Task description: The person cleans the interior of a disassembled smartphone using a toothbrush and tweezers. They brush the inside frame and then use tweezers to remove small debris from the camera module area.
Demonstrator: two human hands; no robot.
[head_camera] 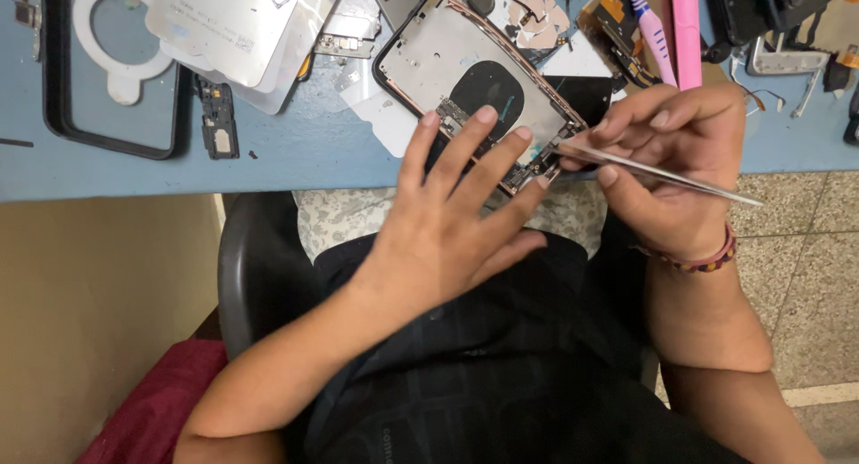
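Opened phone rear housing, silver metal plate w/ black round coil patch and dark rim (452,57), lies tilted on the pale blue worktop (295,151), its lower corner at the worktop's near edge. All places below are rel. to this housing.

Left hand (447,222) comes up from below the housing, palm down, fingers spread wide and flat; fingertips (486,115) press on the housing's lower part, next to the coil patch. It grips nothing, just pins the housing down.

Right hand (676,155) sits just right of the housing's lower corner, fingers curled in a pinch round thin silver metal tweezers (644,169). Tweezer tips point left and reach the housing's lower right corner by the small connectors; the back end sticks out to the right past the hand. Can't tell if the tips hold any part, too small. Red-brown beaded wrist band (707,260) on that wrist.

Left of the housing: stack of silver-grey flat metal sheets (233,21), small black rectangular module (217,119) below them, further left a black rubber phone case frame (54,79) w/ a white plastic ring piece (121,34) inside it. Right of the housing, above the right hand: pink plastic stick tool (686,30) and a blue-and-pink toothbrush (649,25), side by side. Beyond the housing's top right corner: copper-coloured flex pieces (537,17).

Below the housing: person's dark shirt (501,366), black chair back edge (250,258), speckled stone floor (805,276) to the lower right.
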